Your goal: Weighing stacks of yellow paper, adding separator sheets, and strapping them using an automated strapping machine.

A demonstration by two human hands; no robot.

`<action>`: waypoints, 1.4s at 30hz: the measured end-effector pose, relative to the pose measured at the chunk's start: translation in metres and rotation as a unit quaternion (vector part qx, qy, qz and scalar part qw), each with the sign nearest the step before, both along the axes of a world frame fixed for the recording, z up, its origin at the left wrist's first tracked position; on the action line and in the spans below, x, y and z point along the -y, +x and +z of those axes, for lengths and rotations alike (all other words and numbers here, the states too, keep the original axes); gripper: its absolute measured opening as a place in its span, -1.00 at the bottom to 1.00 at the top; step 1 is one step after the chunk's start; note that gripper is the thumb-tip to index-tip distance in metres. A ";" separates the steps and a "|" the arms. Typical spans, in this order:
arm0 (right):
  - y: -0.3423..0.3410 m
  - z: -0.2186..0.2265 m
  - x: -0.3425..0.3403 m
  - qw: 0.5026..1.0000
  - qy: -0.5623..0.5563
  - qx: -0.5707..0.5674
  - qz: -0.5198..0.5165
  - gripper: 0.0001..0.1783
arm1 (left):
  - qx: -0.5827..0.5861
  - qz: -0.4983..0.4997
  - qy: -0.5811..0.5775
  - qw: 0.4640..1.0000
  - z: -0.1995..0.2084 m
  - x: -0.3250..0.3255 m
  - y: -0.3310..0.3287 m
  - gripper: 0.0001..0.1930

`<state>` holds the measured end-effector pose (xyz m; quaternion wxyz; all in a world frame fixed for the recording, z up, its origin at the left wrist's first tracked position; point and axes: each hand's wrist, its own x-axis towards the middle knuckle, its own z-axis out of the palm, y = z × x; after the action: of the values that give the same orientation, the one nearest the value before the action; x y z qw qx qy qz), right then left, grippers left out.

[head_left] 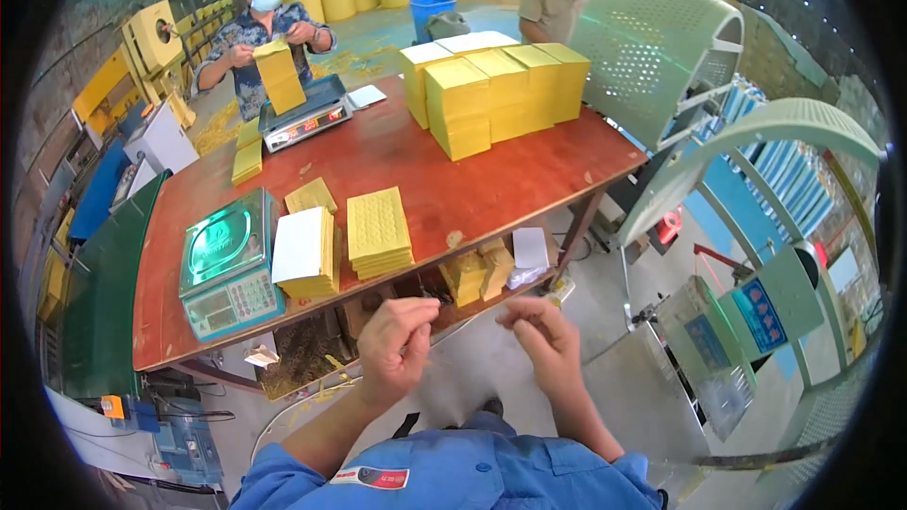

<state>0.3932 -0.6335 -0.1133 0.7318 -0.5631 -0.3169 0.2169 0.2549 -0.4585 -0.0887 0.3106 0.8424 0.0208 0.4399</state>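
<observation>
My left hand (397, 348) is raised in front of the table's near edge, its fingers curled together. My right hand (546, 344) is held level with it, thumb and fingers drawn in as if in a pinch. A gap lies between the two hands, and anything in their fingertips is too small to make out. On the table beyond my left hand stand a stack of yellow paper sheets (380, 227) with an embossed top and a yellow stack topped with a white sheet (302, 244). Neither hand touches the stacks.
A digital scale (227, 307) sits at the near left of the red table (378, 165). Large yellow paper blocks (505, 94) stand farther back. A masked person holds a yellow stack (278, 76) over another scale (307, 118). Green-framed machinery (652, 33) stands at right.
</observation>
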 end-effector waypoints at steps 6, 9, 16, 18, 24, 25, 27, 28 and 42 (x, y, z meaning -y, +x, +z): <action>0.115 0.004 -0.099 0.997 0.059 0.035 0.042 -0.71 | 0.028 0.068 0.056 0.996 0.026 -0.090 0.086 -0.80; 0.174 0.004 -0.148 0.996 0.071 0.039 0.040 -0.73 | 0.036 0.069 0.055 0.995 0.039 -0.136 0.148 -0.80; 0.310 -0.018 -0.245 0.999 0.000 0.045 -0.015 -0.69 | 0.022 0.113 0.068 0.991 0.054 -0.225 0.292 -0.81; 0.337 -0.038 -0.272 0.999 -0.009 0.038 -0.029 -0.67 | 0.007 0.119 0.083 0.989 0.051 -0.262 0.331 -0.80; 0.371 -0.079 -0.319 0.989 -0.024 0.077 -0.126 -0.59 | -0.099 0.107 0.072 0.987 0.024 -0.347 0.411 -0.67; 0.376 -0.088 -0.322 0.989 -0.028 0.076 -0.124 -0.59 | -0.119 0.108 0.080 0.984 0.017 -0.354 0.421 -0.65; 0.380 -0.100 -0.332 0.991 -0.076 0.041 -0.102 -0.60 | -0.138 0.104 0.088 0.981 -0.007 -0.367 0.439 -0.63; 0.384 -0.112 -0.338 0.981 -0.082 0.103 -0.141 -0.61 | -0.130 0.115 0.102 0.980 -0.020 -0.372 0.445 -0.61; 0.335 -0.130 -0.292 0.984 -0.125 0.009 -0.130 -0.66 | -0.145 0.067 0.076 0.984 -0.018 -0.316 0.392 -0.56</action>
<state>0.7285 -0.3417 -0.2434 0.6746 -0.6886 -0.2180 0.1525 0.6466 -0.1426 -0.1063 0.2089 0.9152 0.0886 0.3330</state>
